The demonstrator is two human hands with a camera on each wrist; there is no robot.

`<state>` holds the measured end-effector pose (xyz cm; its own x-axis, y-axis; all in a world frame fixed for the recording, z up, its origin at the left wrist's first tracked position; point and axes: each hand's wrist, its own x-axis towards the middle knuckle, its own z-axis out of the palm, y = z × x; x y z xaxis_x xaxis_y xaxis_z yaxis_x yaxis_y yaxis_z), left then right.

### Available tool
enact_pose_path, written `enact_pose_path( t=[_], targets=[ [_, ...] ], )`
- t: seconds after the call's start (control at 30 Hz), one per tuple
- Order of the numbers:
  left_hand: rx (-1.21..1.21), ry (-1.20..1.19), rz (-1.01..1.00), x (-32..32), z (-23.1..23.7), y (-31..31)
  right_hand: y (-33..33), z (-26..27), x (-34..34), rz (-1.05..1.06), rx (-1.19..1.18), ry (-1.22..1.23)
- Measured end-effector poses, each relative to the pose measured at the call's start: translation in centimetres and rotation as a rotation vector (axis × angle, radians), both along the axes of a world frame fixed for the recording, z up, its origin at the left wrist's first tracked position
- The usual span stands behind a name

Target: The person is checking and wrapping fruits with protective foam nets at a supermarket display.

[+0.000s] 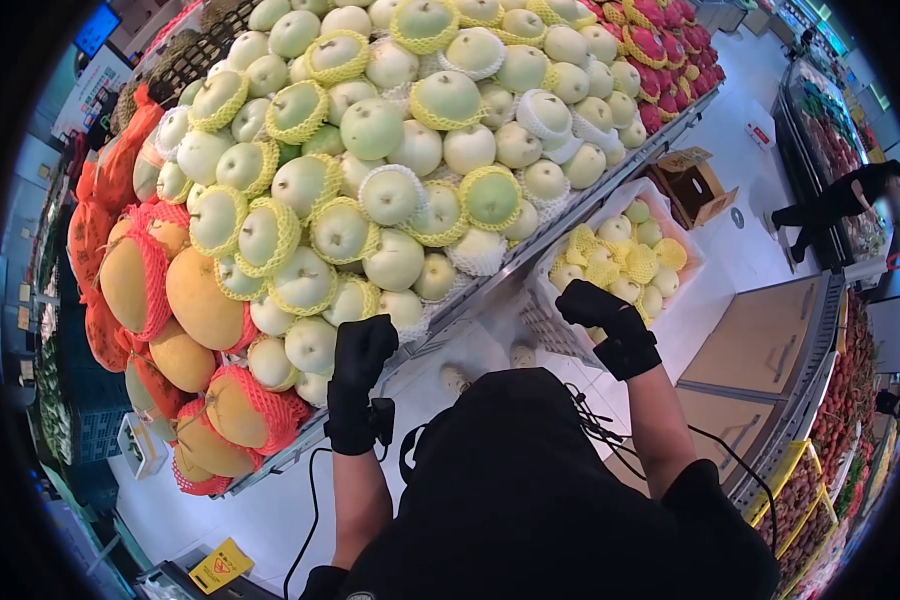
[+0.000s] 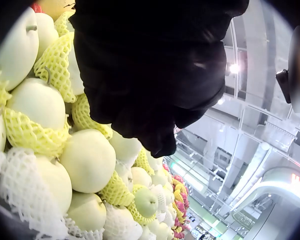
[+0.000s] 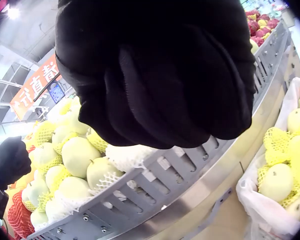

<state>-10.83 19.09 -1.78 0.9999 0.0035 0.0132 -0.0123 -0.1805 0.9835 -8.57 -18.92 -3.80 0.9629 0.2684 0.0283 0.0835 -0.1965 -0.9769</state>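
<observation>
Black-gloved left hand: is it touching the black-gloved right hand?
Apart: the head view shows pale tiled floor between the left hand and the right hand.

Over beyond the fruit stand (image 3: 92, 223), high up, there's an orange sign (image 3: 36, 86) with big white Chinese characters. I make out 直 and 行; the third looks like 清 or 请, and the lettering seems back to front. Off the stand's melon end, low down, a yellow card (image 1: 222, 567) carries a dark triangle mark, its writing too small to read. Behind that same end, a white board (image 1: 95, 95) has tiny print I can't read, and the blue screen (image 1: 97, 28) above it is just as illegible. High up, well apart from the stand, glowing red letters (image 2: 298, 178) are cut off and unreadable.
</observation>
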Motion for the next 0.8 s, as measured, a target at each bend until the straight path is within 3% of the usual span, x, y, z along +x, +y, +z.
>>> enact_pose_path(
  t=[0.13, 0.2, 0.27, 0.3, 0.4, 0.47, 0.53, 0.6, 0.7, 0.77, 0.8],
  targets=[
    [0.181, 0.136, 0.086, 1.5, -0.9, -3.6, -7.3, -13.4, 3.5, 0.030, 0.066, 0.131],
    [0.228, 0.109, 0.120, 1.6, -1.5, -5.3, -9.3, -14.6, 3.8, 0.040, -0.005, 0.072],
    [0.165, 0.135, 0.107, 1.8, -1.8, -7.1, -11.2, -15.5, 4.4, 0.115, -0.199, 0.025],
    [0.136, 0.140, 0.102, 2.0, -1.9, -8.1, -12.0, -16.0, 5.1, 0.148, -0.370, 0.125],
    [0.187, 0.127, 0.072, 2.3, -3.2, -10.5, -13.7, -17.7, 4.0, -0.013, -0.252, 0.168],
    [0.218, 0.126, 0.055, 2.4, -3.8, -12.2, -14.8, -17.0, 3.1, -0.136, 0.138, 0.255],
    [0.248, 0.132, 0.040, 2.5, -3.9, -13.9, -16.6, -17.5, 3.4, -0.137, 0.134, 0.275],
    [0.254, 0.140, 0.042, 2.5, -4.0, -15.7, -18.4, -21.8, 5.2, -0.008, -0.257, 0.230],
    [0.241, 0.166, 0.042, 2.2, -4.3, -17.4, -19.0, -25.4, 5.5, -0.169, 0.207, 0.334],
    [0.234, 0.179, 0.036, 2.1, -4.9, -18.2, -19.5, -23.0, 6.6, -0.180, -0.409, 0.372],
    [0.243, 0.175, 0.025, 2.2, -5.1, -18.7, -20.1, -23.6, 7.0, -0.210, -0.400, 0.268]
  ],
)
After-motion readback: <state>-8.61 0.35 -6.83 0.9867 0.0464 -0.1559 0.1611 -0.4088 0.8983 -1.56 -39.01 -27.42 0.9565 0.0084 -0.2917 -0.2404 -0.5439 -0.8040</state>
